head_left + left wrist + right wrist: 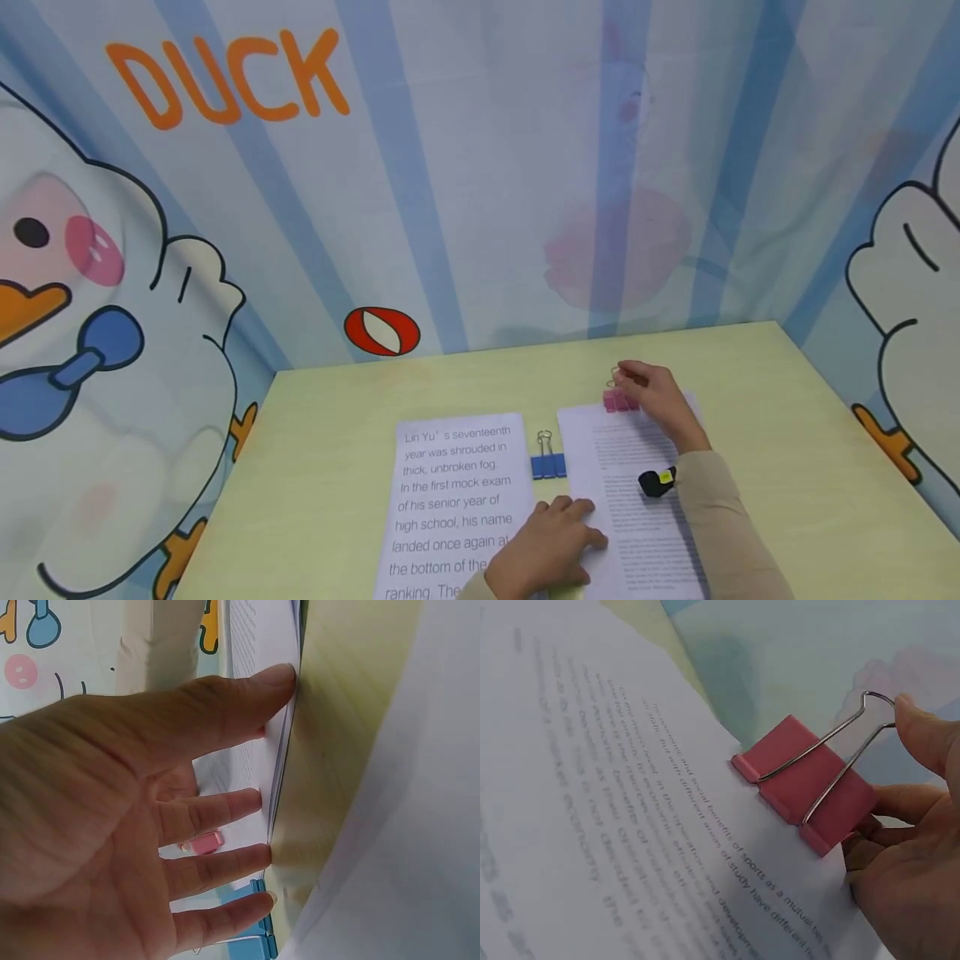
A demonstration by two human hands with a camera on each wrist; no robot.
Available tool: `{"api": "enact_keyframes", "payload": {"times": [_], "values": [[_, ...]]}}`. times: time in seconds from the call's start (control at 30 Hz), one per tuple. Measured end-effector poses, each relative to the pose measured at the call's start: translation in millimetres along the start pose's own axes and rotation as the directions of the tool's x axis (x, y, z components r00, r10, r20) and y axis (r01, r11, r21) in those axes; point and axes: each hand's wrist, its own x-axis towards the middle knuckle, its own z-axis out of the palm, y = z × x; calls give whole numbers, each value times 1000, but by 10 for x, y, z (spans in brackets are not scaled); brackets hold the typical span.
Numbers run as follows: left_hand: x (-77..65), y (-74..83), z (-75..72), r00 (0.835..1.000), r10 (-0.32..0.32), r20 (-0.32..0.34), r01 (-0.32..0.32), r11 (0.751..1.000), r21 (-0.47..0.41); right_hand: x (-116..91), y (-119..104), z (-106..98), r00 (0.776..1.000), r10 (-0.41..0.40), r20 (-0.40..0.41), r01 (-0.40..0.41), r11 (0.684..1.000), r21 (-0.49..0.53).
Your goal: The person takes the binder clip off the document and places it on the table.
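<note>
A pink binder clip (810,780) sits on the top edge of the right-hand stack of printed sheets (607,467). My right hand (660,400) holds this clip, the thumb (922,735) at its wire handle and the other fingers beside and under its body. My left hand (551,542) rests with spread, fairly straight fingers at the left edge of the same stack, its fingertips (259,859) touching the paper side. Between the two stacks lies a blue binder clip (548,465) with its wire handles upward; in the left wrist view the fingers partly cover it.
A large-print sheet (450,483) lies to the left, partly under my left hand. The pale yellow table (300,467) ends at a printed curtain (480,183) behind. A black strap with a yellow mark (657,482) is on my right wrist.
</note>
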Motion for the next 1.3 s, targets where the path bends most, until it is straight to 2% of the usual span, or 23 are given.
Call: {"api": "enact_keyframes", "payload": {"times": [0.13,0.23,0.43,0.67,0.97,1.3], "values": [[-2,1,12,1000,8,-15,-8,1000,0,24,107,41,999,41,-16,-41,999,-4],[-13,7,16,1000,10,-30,-10,1000,11,28,157,30,997,71,29,-71,997,1],[-44,20,-20,999,6,-44,-5,1000,25,26,174,-39,994,-1,106,6,999,-47],[-47,27,-69,999,-5,-36,5,1000,0,14,110,-83,999,9,45,-7,999,-54],[-38,24,-37,999,-4,-37,5,1000,8,6,-37,-65,1000,-10,7,10,999,43],[-34,30,-28,1000,-6,-27,6,1000,-9,-4,-101,-92,999,-39,-21,39,999,-7]]}}
